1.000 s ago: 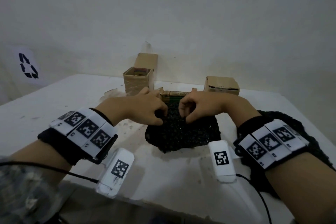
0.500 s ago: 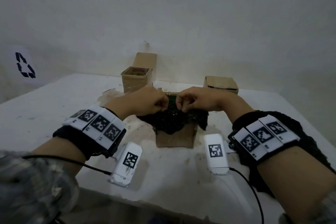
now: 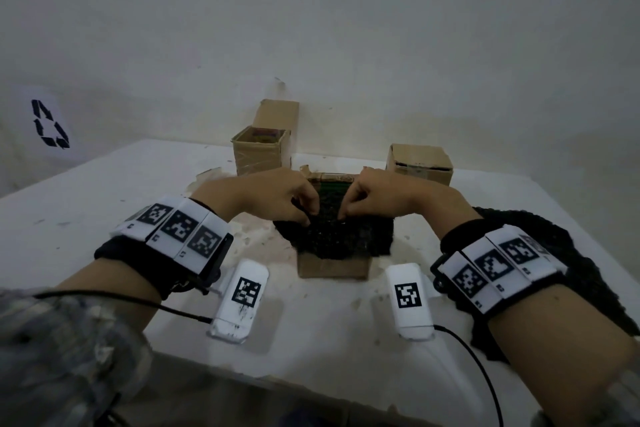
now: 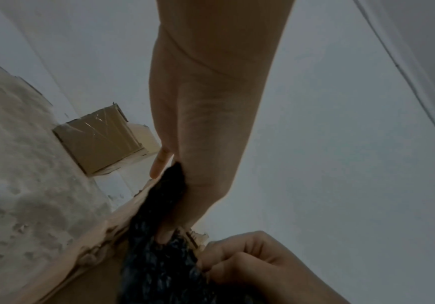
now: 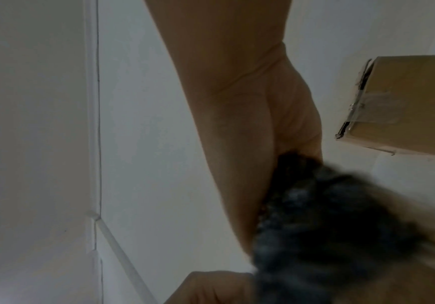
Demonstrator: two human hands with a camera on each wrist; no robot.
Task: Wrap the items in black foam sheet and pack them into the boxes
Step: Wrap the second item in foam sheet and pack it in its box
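Observation:
A black foam sheet (image 3: pixel 332 236) lies bunched over the open top of a brown cardboard box (image 3: pixel 332 269) at the table's middle. A green item (image 3: pixel 331 188) shows at the box's far side, partly covered by foam. My left hand (image 3: pixel 304 210) pinches the foam's top from the left, and my right hand (image 3: pixel 346 210) pinches it from the right, fingertips almost meeting. The left wrist view shows the foam (image 4: pixel 159 216) held against my left palm over the box rim (image 4: pixel 102 232). The right wrist view shows blurred foam (image 5: pixel 328 216) against my right hand.
An open taped box (image 3: pixel 260 152) with a coloured item inside stands at the back left. A closed box (image 3: pixel 419 163) sits at the back right. More black foam (image 3: pixel 568 253) lies under my right forearm. The white table (image 3: pixel 104 204) is stained around the boxes.
The foam bundle rose off the table and went onto the middle box. Both hands moved back with it, and their pinch is now lower on the foam.

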